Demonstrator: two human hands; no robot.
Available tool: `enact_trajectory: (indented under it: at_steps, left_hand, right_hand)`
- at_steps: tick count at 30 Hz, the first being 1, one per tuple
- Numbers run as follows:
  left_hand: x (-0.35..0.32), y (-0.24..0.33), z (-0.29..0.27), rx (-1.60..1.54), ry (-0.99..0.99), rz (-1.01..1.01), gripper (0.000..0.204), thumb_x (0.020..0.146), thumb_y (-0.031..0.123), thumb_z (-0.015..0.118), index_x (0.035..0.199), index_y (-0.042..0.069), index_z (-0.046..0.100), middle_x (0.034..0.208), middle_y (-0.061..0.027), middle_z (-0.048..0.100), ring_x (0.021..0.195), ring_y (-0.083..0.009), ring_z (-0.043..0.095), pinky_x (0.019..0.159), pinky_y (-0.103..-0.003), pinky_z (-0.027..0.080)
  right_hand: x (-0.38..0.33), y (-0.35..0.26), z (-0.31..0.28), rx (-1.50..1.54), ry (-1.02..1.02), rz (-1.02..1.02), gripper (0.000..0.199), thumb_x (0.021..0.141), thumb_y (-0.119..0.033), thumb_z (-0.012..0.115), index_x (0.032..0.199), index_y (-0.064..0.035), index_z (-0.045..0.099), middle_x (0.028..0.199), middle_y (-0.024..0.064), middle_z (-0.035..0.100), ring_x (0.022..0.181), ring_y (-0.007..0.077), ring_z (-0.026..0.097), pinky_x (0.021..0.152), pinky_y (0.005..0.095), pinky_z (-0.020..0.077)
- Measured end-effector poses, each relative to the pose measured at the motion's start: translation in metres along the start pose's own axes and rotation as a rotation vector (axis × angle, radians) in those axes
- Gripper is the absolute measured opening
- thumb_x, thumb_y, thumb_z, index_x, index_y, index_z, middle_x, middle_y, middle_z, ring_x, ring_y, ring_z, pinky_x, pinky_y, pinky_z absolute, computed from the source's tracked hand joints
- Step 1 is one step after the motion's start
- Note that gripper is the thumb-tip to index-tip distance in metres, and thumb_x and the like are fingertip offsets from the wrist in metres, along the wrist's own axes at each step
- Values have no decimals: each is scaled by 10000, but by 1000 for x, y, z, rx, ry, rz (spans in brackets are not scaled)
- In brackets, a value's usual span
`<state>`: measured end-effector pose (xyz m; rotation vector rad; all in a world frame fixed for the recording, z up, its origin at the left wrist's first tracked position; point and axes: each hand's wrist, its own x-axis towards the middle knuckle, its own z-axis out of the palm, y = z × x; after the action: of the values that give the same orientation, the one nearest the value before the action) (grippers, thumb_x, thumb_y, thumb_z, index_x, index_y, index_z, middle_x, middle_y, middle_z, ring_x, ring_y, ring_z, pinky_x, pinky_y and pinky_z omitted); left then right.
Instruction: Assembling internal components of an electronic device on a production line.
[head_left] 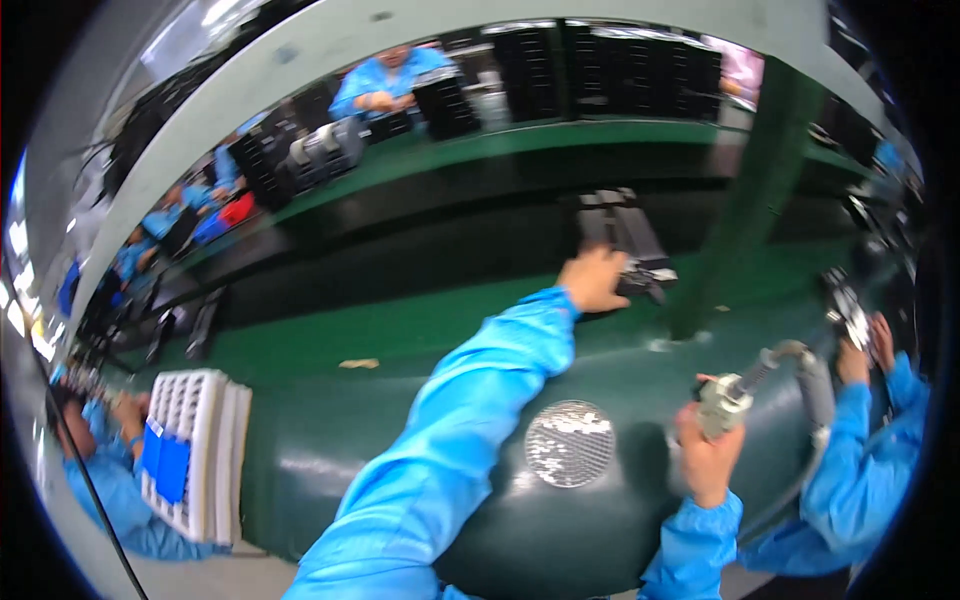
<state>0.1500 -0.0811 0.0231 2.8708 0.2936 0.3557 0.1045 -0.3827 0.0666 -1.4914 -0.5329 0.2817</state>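
Note:
My left hand [592,279], in a bright blue sleeve, reaches far forward across the green bench and grips a dark rectangular part [640,270] lying on the black conveyor belt. My right hand [708,455] stays close to me and holds a grey air-gun tool [728,398] whose nozzle points up and right. A grey hose [815,385] loops from the tool down to the right. Between my arms a round perforated metal plate [569,443] is set into the dark green bench top.
A white slotted tray with a blue tag [192,448] stands at the left bench edge. A green post [745,200] rises just right of my left hand. Co-workers in blue sit left [110,480], right [870,440] and across the belt [385,82]. Black trays [610,70] line the far side.

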Motion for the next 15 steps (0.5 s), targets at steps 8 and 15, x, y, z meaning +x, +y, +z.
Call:
enact_trajectory:
  at_steps: [8,15]
  left_hand:
    - [6,7,13,315,82,-49,531,714,101,669,1216,98,495,1089,-207,556,913,-387,621,670,-439,521]
    - [-64,3,-19,383,157,-21,631,744,70,630,1336,155,426,1172,-225,521,1040,-405,555,645,-441,507]
  right_hand:
    - [-4,15,-4,-5,-13,-89,423,818,4,569,1230,-5,471,844,35,516,719,99,496,656,228,419]
    - [-2,23,-13,-4,-54,-79,441,870,-24,532,1295,22,423,856,53,520,730,120,505,680,255,422]
